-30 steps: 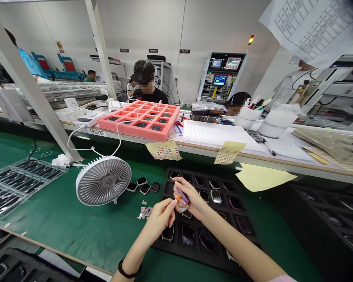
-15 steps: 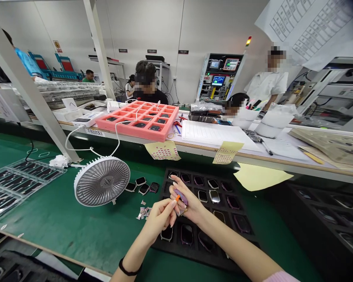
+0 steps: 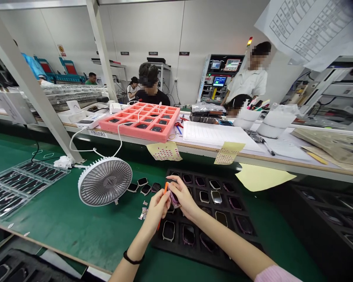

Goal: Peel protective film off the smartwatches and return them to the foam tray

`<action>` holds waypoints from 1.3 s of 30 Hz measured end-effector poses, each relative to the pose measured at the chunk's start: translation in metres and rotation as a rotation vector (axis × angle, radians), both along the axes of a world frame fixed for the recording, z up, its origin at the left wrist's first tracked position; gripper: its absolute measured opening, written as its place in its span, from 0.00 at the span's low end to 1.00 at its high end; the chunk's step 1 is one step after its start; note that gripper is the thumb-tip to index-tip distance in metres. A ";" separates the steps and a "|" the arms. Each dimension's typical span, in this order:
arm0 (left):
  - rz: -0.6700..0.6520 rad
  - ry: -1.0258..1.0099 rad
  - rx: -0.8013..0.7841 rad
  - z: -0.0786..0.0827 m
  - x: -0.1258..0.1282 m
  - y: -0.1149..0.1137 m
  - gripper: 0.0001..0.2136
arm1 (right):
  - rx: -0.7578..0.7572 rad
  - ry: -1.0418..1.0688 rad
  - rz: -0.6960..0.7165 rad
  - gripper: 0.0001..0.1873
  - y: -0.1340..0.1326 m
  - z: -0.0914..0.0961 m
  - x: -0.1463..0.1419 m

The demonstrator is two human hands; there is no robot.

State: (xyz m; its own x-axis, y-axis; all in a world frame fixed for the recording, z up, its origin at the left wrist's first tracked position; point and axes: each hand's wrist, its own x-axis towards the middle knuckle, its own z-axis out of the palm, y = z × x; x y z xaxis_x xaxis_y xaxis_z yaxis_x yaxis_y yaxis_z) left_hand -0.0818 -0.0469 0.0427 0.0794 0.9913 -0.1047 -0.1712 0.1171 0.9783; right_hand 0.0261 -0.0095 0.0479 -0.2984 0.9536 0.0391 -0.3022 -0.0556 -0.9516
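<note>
My left hand (image 3: 158,205), with a black band at its wrist, is closed around a thin orange stick-like tool (image 3: 166,187). The tool's upper end rests close to a purple watch case (image 3: 174,199); whether they touch cannot be made out. My right hand (image 3: 184,196) grips that case between thumb and fingers, and its fingers hide part of it. Both hands are above the near left part of a black foam tray (image 3: 191,252), whose slots hold several watch cases, such as a silver one (image 3: 216,197) and a purple one (image 3: 188,234).
Left of my hands stand a white fan (image 3: 106,182), loose watch cases (image 3: 145,189) and small pale pieces (image 3: 142,213). A clear tray (image 3: 6,207) lies farther left. A pink foam tray (image 3: 135,131) sits on the shelf ahead. More black trays (image 3: 306,223) stand right. Co-workers are beyond.
The orange tool has swung to a more upright angle, with more of it showing. The purple case and both hands have shifted slightly left. A person in white behind has moved left.
</note>
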 end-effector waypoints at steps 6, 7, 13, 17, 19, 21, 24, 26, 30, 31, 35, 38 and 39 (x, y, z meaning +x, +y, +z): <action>0.052 0.097 0.035 0.000 -0.027 0.000 0.19 | 0.090 -0.197 -0.148 0.20 0.045 -0.018 0.007; 0.066 0.175 0.074 0.000 -0.033 -0.003 0.18 | 0.101 -0.211 -0.167 0.19 0.053 -0.022 0.008; 0.175 0.778 0.165 -0.021 -0.065 -0.019 0.16 | 0.264 -0.364 -0.147 0.17 0.073 -0.056 0.013; 0.154 0.850 0.165 -0.034 -0.072 -0.024 0.17 | 0.395 -0.547 0.002 0.09 0.070 -0.068 0.022; 0.135 0.838 0.161 -0.037 -0.072 -0.025 0.18 | 0.467 -0.641 0.074 0.06 0.069 -0.067 0.028; 0.125 0.825 0.162 -0.038 -0.070 -0.025 0.18 | 0.533 -0.717 0.107 0.06 0.066 -0.064 0.034; 0.127 0.819 0.185 -0.037 -0.067 -0.026 0.18 | 0.617 -0.791 0.132 0.08 0.061 -0.056 0.040; 0.111 0.834 0.201 -0.036 -0.065 -0.027 0.18 | 0.672 -0.818 0.164 0.13 0.056 -0.051 0.044; 0.073 0.853 0.196 -0.032 -0.059 -0.027 0.17 | 0.761 -0.848 0.236 0.10 0.051 -0.046 0.051; 0.064 0.871 0.198 -0.031 -0.056 -0.026 0.16 | 0.774 -0.859 0.233 0.09 0.050 -0.046 0.052; -0.027 1.021 0.238 -0.027 -0.037 -0.019 0.12 | 0.797 -0.924 0.140 0.11 0.051 -0.050 0.048; -0.101 1.130 0.207 -0.027 -0.022 -0.011 0.09 | 0.788 -0.977 0.047 0.14 0.052 -0.052 0.043; -0.108 1.159 0.190 -0.028 -0.019 -0.008 0.07 | 0.784 -0.991 0.028 0.15 0.053 -0.051 0.042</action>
